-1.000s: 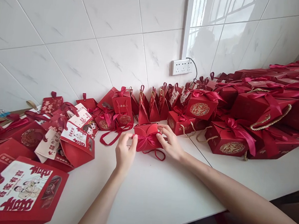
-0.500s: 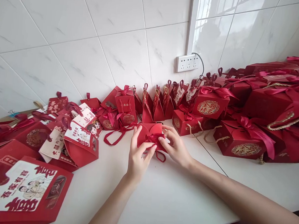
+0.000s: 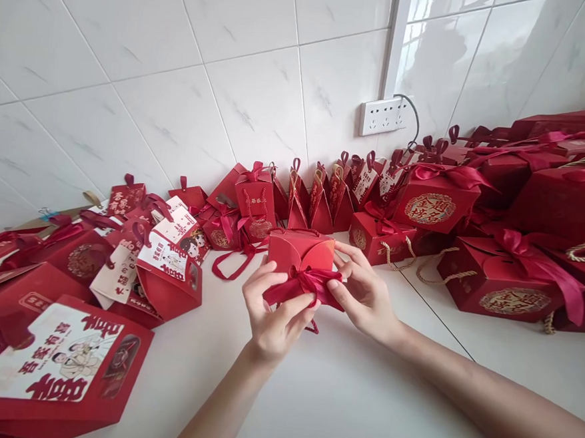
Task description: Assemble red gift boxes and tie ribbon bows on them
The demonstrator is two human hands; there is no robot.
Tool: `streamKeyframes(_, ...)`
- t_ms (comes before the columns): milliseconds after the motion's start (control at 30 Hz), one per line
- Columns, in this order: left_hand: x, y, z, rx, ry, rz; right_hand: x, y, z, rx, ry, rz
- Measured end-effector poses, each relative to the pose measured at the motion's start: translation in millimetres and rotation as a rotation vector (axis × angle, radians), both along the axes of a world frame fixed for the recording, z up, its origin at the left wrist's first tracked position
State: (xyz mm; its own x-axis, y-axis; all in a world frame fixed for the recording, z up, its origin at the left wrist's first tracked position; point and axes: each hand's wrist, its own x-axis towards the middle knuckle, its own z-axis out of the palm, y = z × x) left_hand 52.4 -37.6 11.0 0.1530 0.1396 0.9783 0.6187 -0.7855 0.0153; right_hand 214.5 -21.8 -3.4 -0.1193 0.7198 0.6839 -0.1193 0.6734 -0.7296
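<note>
Our left hand (image 3: 273, 318) pinches the red ribbon (image 3: 312, 280) near the knot, thumb and forefinger closed together on the satin, the other fingers lifted along the left side of the small red box (image 3: 298, 249). Our right hand (image 3: 370, 298) holds the box from the other side, its thumb pressing the ribbon's right part against the front and its fingers bent around the right edge. We have the box in front of us, over the middle of the white counter (image 3: 330, 402), with its curved flaps meeting above the ribbon; whether its base touches the surface we cannot tell, since our hands cover it. A twisted red cord (image 3: 313, 327) shows just below, between our hands. Behind the box, several narrow peaked boxes (image 3: 319, 204) stand in a row near the tiled wall (image 3: 250, 102), and an upright box (image 3: 255, 203) with a rope handle stands to their left. At our right, a box with gold lettering (image 3: 436, 202) sits on top of others, near a bow-topped box (image 3: 506, 280) at the front of that pile. At our left, a large box with a white panel (image 3: 56, 369) lies nearest us, before a jumbled heap of red packages. A white socket strip (image 3: 386, 117) is fixed to the wall.
</note>
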Motion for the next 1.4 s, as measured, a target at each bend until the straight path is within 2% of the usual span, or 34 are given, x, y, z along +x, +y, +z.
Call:
streamKeyframes(133, 1, -2, 2.5, 0.005, -0.006, 0.045, -1, -2, -0.1, -0.011, -0.005, -0.01)
streamKeyframes(333, 0, -1, 1.2, -0.02, 0.024, -0.025, -2, -1, 0.2, -0.044, 0.02, 0.023)
streamKeyframes(800, 0, 0, -1.6, -0.04, 0.016, -0.019, 0, 0, -1.7, -0.067, -0.029, -0.017)
streamKeyframes(1400, 1, -9, 11.6, 0.033, 0.056, -0.058, 0, -10, 7.4, 0.144, 0.01, -0.029)
